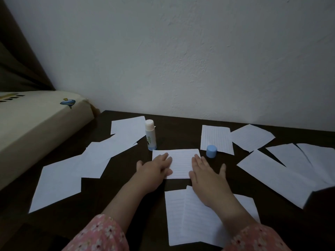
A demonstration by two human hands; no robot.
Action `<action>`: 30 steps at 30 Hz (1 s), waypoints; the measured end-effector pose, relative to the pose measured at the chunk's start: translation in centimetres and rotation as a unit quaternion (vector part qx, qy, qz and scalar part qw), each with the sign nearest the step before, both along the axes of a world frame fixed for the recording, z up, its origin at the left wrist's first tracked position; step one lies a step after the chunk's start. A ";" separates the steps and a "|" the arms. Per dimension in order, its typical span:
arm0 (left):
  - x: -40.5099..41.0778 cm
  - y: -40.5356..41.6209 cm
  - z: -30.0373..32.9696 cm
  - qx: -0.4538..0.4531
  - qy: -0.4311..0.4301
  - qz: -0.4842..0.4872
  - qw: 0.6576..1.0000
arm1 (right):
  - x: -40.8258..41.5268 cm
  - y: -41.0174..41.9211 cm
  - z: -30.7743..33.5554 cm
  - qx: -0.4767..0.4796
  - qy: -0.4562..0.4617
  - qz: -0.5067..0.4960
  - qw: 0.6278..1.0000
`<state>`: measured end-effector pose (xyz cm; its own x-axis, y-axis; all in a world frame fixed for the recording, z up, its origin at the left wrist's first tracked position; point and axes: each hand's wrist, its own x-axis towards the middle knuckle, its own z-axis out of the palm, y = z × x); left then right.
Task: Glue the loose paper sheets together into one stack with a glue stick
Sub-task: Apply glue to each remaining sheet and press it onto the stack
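Observation:
A small lined sheet [181, 163] lies in the middle of the dark table [177, 136]. My left hand [154, 169] presses flat on its left side and my right hand [204, 173] presses flat on its right side, fingers straight. An uncapped glue stick [150, 134] stands upright just behind the sheet's left corner. Its blue cap [211, 151] stands to the right of the sheet. Several loose white sheets lie scattered on the left [59, 183] and on the right [275, 178]. Two overlapping lined sheets [192, 218] lie near me under my right forearm.
A cream mattress edge [36, 124] borders the table on the left. A white wall [181, 60] stands right behind the table. A lined sheet [216, 137] and a plain sheet [252, 137] lie at the back right.

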<state>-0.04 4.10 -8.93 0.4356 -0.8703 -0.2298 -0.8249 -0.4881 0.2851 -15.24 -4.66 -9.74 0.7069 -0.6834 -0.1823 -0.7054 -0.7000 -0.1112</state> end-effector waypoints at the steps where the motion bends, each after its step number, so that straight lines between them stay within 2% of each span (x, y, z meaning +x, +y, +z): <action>1: 0.1 0.2 0.1 0.009 0.000 0.004 1.000 | 0.0 0.1 0.1 0.001 0.003 -0.006 1.000; 8: 0.4 0.7 0.8 0.040 -0.017 0.012 0.999 | 0.5 0.0 0.5 0.017 0.018 -0.016 1.000; 12: 0.5 0.4 1.5 -0.061 -0.061 0.056 0.995 | -0.1 -0.3 0.8 0.049 -0.023 -0.007 0.998; 14: 0.2 0.0 1.3 -0.124 -0.074 0.046 0.988 | -0.9 -0.2 1.4 0.066 -0.075 -0.011 0.995; 16: -0.3 -0.6 0.9 -0.145 -0.068 0.024 0.987 | -2.1 0.1 2.5 0.068 -0.151 -0.012 0.986; 18: -0.4 -1.0 0.6 -0.102 -0.072 0.022 0.992 | -3.6 0.1 3.5 0.083 -0.212 -0.003 0.974; 21: -0.4 -1.2 0.6 -0.038 -0.104 0.039 0.993 | -5.3 -0.1 4.1 0.144 -0.172 0.018 0.974; 23: -0.6 -1.3 0.9 -0.037 -0.124 0.057 0.990 | -5.6 -0.4 3.7 0.144 -0.133 0.028 0.980; 30: -0.5 -0.8 0.7 -0.044 -0.127 0.102 0.986 | -5.2 -0.4 2.3 0.097 -0.153 0.046 0.982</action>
<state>-0.55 3.29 -8.27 0.6366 -0.7710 -0.0177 -0.7630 -0.6330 0.1307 -20.41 -5.04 -7.47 0.8059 -0.5877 -0.0717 -0.5529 -0.7038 -0.4460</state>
